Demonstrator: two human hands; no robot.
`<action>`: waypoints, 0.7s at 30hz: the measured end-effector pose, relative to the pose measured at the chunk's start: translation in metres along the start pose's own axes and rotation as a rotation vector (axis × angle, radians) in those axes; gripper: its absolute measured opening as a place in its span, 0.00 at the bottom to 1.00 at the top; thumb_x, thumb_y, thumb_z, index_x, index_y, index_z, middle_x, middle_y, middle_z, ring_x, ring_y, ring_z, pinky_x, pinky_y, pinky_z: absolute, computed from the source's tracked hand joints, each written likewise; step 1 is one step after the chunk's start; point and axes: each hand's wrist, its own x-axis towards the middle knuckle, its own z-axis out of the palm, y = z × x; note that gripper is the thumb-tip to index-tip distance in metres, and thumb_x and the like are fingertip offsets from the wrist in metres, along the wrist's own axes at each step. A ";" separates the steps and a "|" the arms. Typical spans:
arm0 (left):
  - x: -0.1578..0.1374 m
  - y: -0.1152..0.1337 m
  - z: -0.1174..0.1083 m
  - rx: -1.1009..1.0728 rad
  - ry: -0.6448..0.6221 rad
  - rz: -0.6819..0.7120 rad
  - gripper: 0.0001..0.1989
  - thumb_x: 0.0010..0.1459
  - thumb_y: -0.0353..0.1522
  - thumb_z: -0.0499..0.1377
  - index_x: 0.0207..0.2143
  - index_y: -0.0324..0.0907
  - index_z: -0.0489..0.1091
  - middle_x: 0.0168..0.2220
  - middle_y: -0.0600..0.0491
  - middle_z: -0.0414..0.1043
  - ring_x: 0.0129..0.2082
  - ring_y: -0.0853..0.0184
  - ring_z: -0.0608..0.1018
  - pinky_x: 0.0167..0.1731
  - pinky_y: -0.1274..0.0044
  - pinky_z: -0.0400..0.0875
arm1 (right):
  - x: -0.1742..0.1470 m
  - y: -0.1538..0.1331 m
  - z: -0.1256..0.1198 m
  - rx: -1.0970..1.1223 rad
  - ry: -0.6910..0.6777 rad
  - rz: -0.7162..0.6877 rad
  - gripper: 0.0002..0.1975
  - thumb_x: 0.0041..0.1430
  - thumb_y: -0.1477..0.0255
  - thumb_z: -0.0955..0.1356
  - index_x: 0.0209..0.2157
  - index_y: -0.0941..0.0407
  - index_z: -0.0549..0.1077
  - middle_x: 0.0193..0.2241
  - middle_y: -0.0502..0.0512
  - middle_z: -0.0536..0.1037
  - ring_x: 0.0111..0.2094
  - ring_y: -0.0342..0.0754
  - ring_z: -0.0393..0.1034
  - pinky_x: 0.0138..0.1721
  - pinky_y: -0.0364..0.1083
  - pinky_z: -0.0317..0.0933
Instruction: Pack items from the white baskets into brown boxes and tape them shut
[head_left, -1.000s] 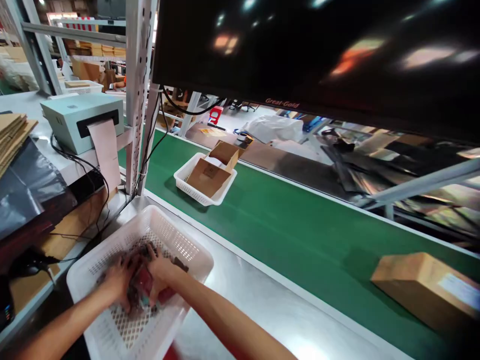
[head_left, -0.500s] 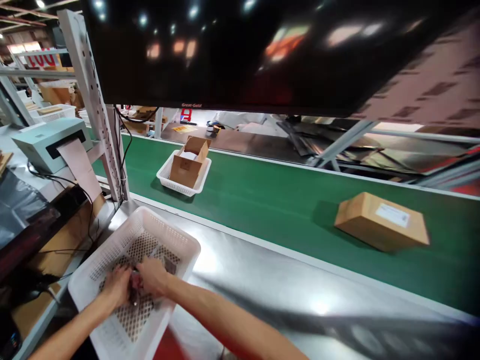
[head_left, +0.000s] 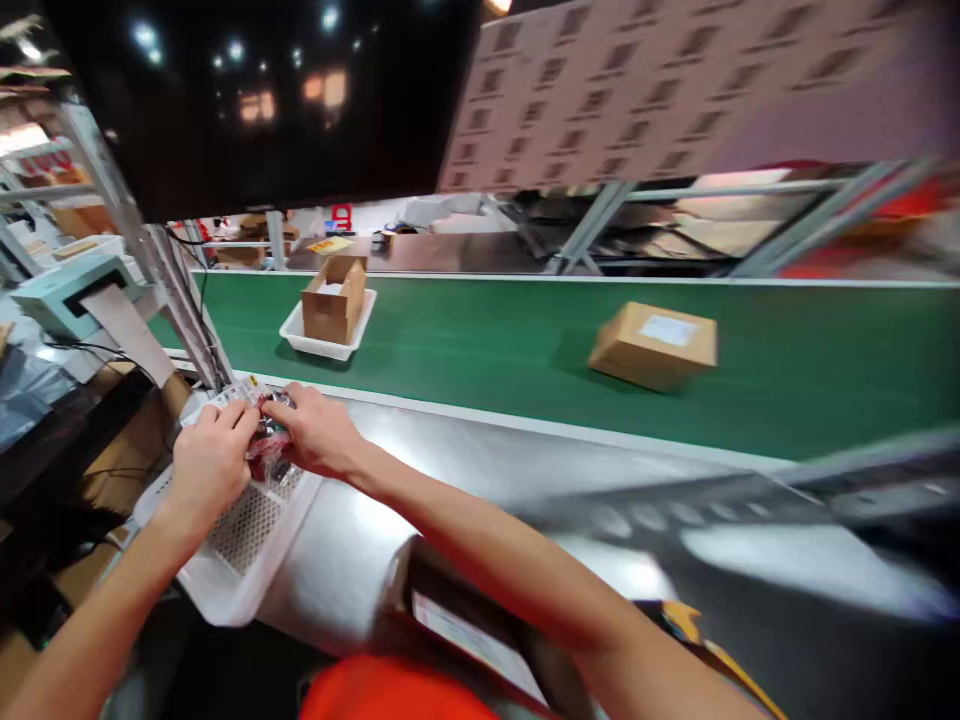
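Observation:
Both of my hands are raised together over a white perforated basket (head_left: 232,545) at the left of a steel worktop. My left hand (head_left: 208,462) and my right hand (head_left: 319,432) grip the same bundle of small packets (head_left: 264,440), dark red and clear-wrapped, with a printed label at its top. The bundle sits between my fingers, lifted off the basket floor. The basket floor shows bare mesh below my hands.
A green conveyor belt (head_left: 487,345) runs behind the worktop. It carries a white basket with an open cardboard box (head_left: 334,300) and a sealed labelled carton (head_left: 654,345). A label printer (head_left: 60,295) stands at the left. A dark monitor (head_left: 247,100) hangs overhead.
My hands have lifted the bundle of packets up out of the basket. The view has swung right, and the sealed carton has travelled left along the belt.

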 end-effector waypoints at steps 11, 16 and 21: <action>-0.081 0.218 0.106 -0.402 -0.168 0.574 0.27 0.70 0.29 0.51 0.69 0.52 0.68 0.70 0.41 0.67 0.63 0.43 0.72 0.57 0.49 0.74 | -0.333 0.047 0.082 0.059 0.227 0.451 0.30 0.63 0.62 0.75 0.64 0.53 0.73 0.62 0.70 0.71 0.58 0.64 0.72 0.55 0.59 0.75; -0.094 0.228 0.153 -0.601 -0.119 0.773 0.32 0.64 0.28 0.57 0.70 0.46 0.65 0.72 0.36 0.60 0.68 0.42 0.68 0.67 0.48 0.66 | -0.365 0.047 0.083 0.104 -0.071 0.497 0.39 0.53 0.61 0.81 0.65 0.51 0.73 0.69 0.71 0.67 0.64 0.71 0.65 0.64 0.69 0.65; -0.097 0.243 0.137 -0.800 -0.465 0.823 0.39 0.60 0.40 0.63 0.71 0.40 0.61 0.68 0.37 0.67 0.67 0.48 0.70 0.70 0.58 0.66 | -0.362 0.038 0.069 0.126 -0.309 0.499 0.16 0.69 0.75 0.65 0.51 0.53 0.83 0.55 0.64 0.81 0.51 0.60 0.77 0.53 0.56 0.73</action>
